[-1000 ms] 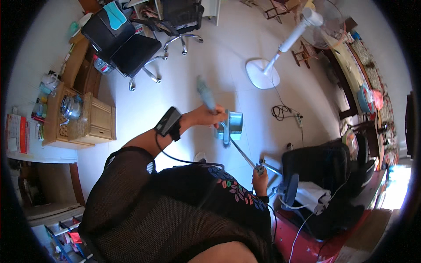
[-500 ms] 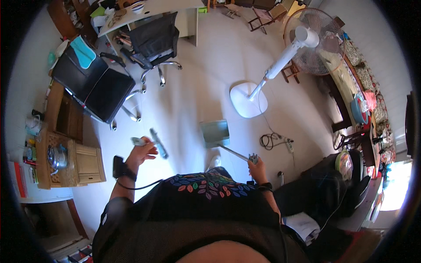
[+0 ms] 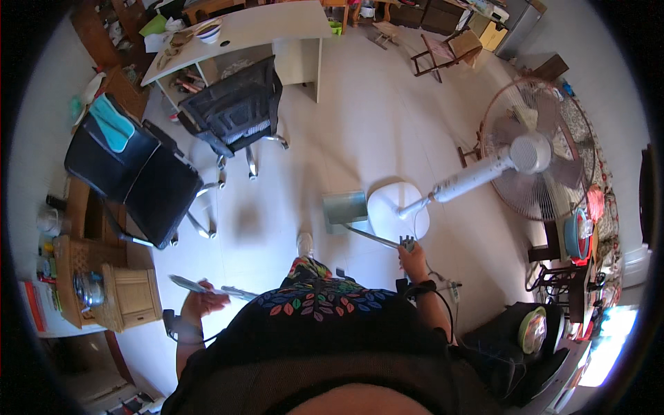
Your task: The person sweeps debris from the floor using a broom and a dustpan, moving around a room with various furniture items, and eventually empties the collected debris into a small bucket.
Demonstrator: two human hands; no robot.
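Observation:
My left hand (image 3: pixel 202 301) is low on the left, closed on a grey-green broom (image 3: pixel 185 283); motion smears it, and its other end runs behind my shirt. Out to the front right, my right hand (image 3: pixel 413 261) grips the top of a long-handled dustpan. The grey-green pan (image 3: pixel 346 209) of that dustpan is on the floor ahead of me, against or just beside the white base of a standing fan (image 3: pixel 531 153). Between pan and hand the handle slants toward me. One shoe (image 3: pixel 305 243) shows just left of the pan.
Two black office chairs (image 3: pixel 135 173) (image 3: pixel 235 104) and a pale desk (image 3: pixel 277 24) stand at the left and far left. A wooden cabinet (image 3: pixel 131 297) is beside my left arm. Cable and a power strip (image 3: pixel 454 292) lie right of my right hand. A small folding chair (image 3: pixel 443 55) stands far off.
I have moved forward, so the chairs and fan appear nearer. My left hand has swung back and left with the broom. The dustpan has come up to the fan base.

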